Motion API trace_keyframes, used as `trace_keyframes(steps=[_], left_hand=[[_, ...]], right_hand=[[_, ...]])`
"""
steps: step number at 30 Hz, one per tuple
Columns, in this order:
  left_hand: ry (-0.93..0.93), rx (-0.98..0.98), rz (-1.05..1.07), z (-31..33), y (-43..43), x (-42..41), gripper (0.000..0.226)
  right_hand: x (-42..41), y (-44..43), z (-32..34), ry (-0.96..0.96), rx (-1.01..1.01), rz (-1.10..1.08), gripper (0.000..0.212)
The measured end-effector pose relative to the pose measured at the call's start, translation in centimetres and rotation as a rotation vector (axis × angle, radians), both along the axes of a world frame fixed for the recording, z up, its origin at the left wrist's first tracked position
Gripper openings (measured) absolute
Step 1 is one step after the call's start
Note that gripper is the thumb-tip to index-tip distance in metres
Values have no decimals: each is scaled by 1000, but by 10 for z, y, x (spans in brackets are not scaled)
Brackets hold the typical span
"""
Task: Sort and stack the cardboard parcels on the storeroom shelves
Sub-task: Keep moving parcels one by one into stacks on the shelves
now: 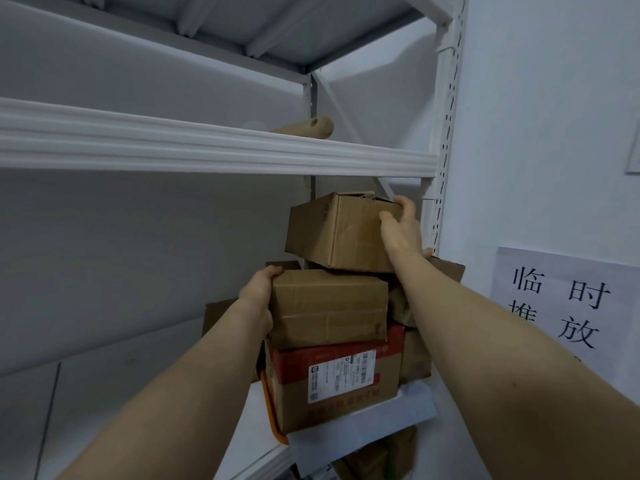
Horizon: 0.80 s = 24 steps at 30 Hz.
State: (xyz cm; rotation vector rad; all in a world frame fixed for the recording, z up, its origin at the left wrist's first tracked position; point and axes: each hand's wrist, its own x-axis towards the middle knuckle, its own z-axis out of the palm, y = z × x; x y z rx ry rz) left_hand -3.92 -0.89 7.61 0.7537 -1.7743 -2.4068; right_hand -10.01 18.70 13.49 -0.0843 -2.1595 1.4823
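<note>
A stack of cardboard parcels stands at the right end of a white shelf (391,415). At the bottom is a red-and-brown box with a white label (332,386). On it sits a plain taped box (329,306); my left hand (258,301) grips its upper left corner. A tilted brown box (336,230) lies on top, and my right hand (401,226) grips its right end with fingers over the top edge. More brown parcels (412,355) are partly hidden behind the stack.
The upper shelf beam (207,147) runs just above the top box; a tan roll (311,126) lies on it. The perforated upright (441,168) and a wall with a paper sign (561,306) close off the right. An orange strap (268,410) hangs beside the bottom box.
</note>
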Motion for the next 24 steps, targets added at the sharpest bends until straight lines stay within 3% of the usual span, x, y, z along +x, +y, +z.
trace_keyframes(steps=[4, 8, 11, 16, 19, 21, 24], left_hand=[[61, -78, 37, 3, -2, -5, 54], [172, -445, 164, 25, -4, -12, 31], [243, -682, 168, 48, 8, -15, 48], [409, -630, -55, 72, 42, -21, 74], [439, -752, -126, 70, 54, -27, 103], [453, -796, -127, 69, 60, -32, 110], [440, -861, -96, 68, 70, -39, 107]], right_hand=[[-1, 4, -3, 5, 55, 3, 53], [-1, 7, -4, -13, 8, -14, 76], [-4, 7, -5, -64, -5, -31, 80], [1, -1, -6, -40, 24, -14, 60], [1, 23, -18, 23, 226, -386, 55], [1, 49, -34, -116, 165, -531, 56], [-6, 77, -62, -349, -20, -464, 59]])
